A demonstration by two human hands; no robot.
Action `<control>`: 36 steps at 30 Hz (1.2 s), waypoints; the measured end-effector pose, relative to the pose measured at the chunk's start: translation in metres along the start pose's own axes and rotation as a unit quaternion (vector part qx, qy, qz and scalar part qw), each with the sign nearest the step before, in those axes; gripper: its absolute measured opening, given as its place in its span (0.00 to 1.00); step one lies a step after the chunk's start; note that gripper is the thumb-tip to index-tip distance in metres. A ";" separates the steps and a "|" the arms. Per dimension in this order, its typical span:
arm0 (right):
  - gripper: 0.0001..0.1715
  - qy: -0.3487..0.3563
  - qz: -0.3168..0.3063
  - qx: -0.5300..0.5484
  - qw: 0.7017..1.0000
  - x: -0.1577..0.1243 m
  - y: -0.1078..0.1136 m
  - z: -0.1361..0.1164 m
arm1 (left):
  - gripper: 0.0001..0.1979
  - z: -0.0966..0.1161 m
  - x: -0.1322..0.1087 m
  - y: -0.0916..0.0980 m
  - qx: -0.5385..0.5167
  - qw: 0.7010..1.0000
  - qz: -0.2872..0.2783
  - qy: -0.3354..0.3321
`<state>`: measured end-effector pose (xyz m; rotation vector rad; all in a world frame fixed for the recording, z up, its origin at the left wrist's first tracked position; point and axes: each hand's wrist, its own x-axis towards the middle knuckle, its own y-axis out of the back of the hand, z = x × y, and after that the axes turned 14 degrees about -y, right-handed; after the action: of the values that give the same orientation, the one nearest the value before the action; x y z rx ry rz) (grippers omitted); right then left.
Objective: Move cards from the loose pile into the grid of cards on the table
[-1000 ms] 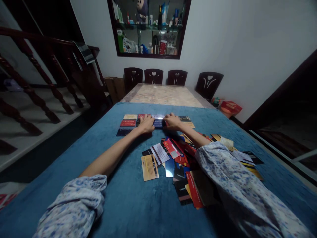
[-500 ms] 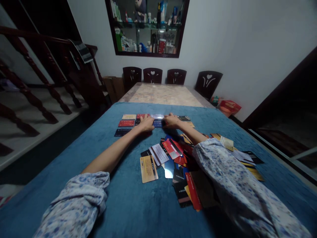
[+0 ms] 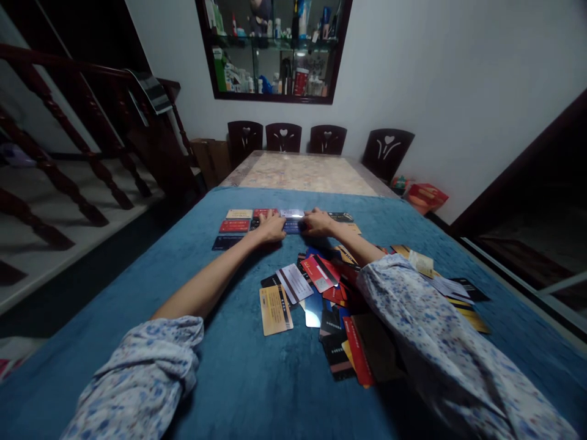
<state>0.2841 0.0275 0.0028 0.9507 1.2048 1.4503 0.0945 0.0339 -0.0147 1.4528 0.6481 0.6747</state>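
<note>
Left hand (image 3: pixel 271 230) and right hand (image 3: pixel 319 223) (fingers half-curled, grip unclear) touch 1 dark blue card (image 3: pixel 292 227).

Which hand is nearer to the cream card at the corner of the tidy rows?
Left. The left hand lies just right of the cream card; the right hand rests farther right.

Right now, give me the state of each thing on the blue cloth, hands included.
left hand, palm down, at the left edge of the dark blue card; grip unclear.
right hand, palm down, at that card's right edge; grip unclear.
dark blue card, flat between both hands.
sorted cards, flat, in neat rows.
card pile, loose, overlapping.
blue cloth, spread flat.
</note>
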 end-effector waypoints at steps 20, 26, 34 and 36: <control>0.29 0.017 0.046 0.031 0.998 -0.029 0.009 -0.003 | 0.20 0.017 -0.062 0.007 0.003 0.994 0.094 -0.054; 0.24 0.057 0.073 0.055 0.994 -0.049 0.007 -0.008 | 0.18 0.028 -0.091 0.004 -0.039 0.986 0.142 -0.079; 0.21 0.089 0.086 0.102 0.987 -0.086 0.005 -0.016 | 0.17 0.045 -0.123 -0.003 -0.056 0.982 0.138 -0.112; 0.19 0.100 0.087 0.107 0.985 -0.095 0.004 -0.018 | 0.18 0.048 -0.127 -0.004 -0.068 0.981 0.133 -0.123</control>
<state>0.2861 -0.0696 0.0052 1.0991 1.4776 1.6072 0.0463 -0.0933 -0.0193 1.4790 0.2134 0.7153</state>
